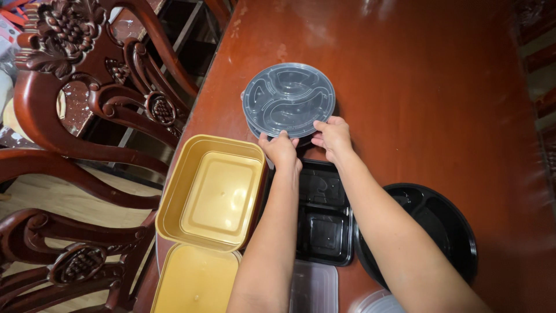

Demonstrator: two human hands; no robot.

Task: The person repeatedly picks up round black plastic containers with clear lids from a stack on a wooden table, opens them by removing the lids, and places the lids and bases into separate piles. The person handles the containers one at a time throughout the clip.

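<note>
Round lidded container [288,98] is set on the red-brown table [440,87], directly ahead of both hands, on the far side. Clear lid with moulded compartments is seated over a dark base; no long axis, the outline is circular.

Left hand [280,148] is placed at the near rim, slightly left of centre; right hand [332,135] at the near rim, right of centre. Both are touching the edge, fingers curled onto it and pressed or pinched at the rim. A full closed grasp cannot be confirmed. Neither hand is clearly nearer.

Under the forearms: gold rectangular tray [212,192] left, black rectangular compartment tray [324,223] centre, black round tray [440,226] right. All are apart from the lidded container.
</note>
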